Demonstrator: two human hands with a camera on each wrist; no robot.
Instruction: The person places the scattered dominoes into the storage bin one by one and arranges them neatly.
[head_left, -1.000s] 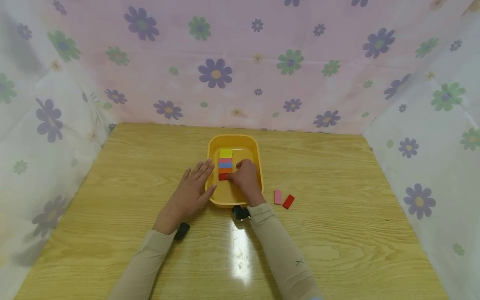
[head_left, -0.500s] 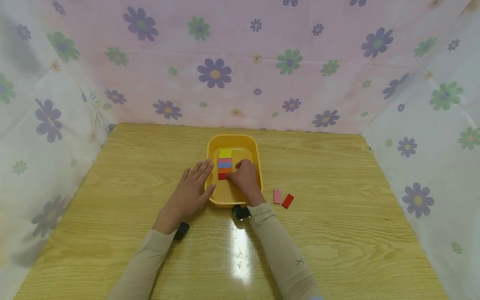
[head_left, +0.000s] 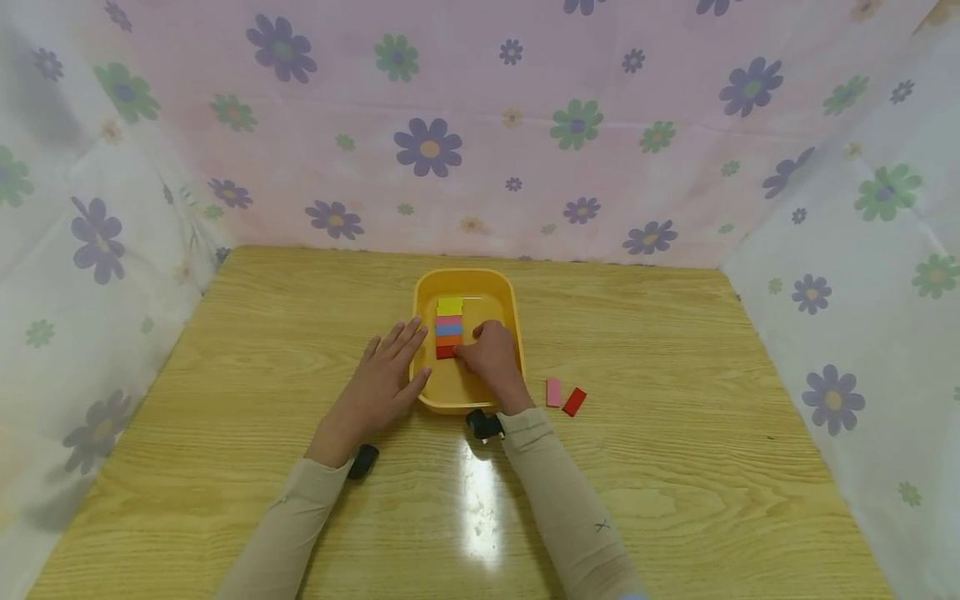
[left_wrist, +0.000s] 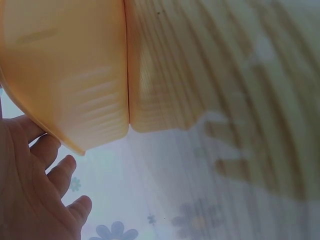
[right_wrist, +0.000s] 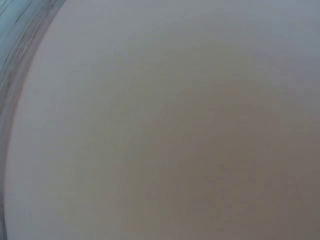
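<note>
A yellow plastic tray (head_left: 467, 393) stands on the table. Inside it, colored domino-like blocks form a row: yellow (head_left: 450, 306), pink (head_left: 449, 321), blue (head_left: 449, 330), orange (head_left: 449, 341), and a red block (head_left: 446, 352) at the near end. My right hand (head_left: 493, 357) reaches into the tray, its fingers curled and pinching the red block's right end. My left hand (head_left: 386, 379) lies with fingers extended at the tray's left rim; in the left wrist view its fingers (left_wrist: 62, 175) touch the outside edge. The right wrist view is filled by a blurred close surface.
On the table right of the tray lie a loose pink block (head_left: 553, 392) and another red block (head_left: 575, 402). Flower-printed cloth (head_left: 480, 125) closes off the back and both sides of the wooden table (head_left: 660, 433). Black wrist cameras hang under both wrists.
The red block at the row's near end has shifted slightly, now sitting flush against the orange one. My left hand stays at the rim and the right hand barely moves.
</note>
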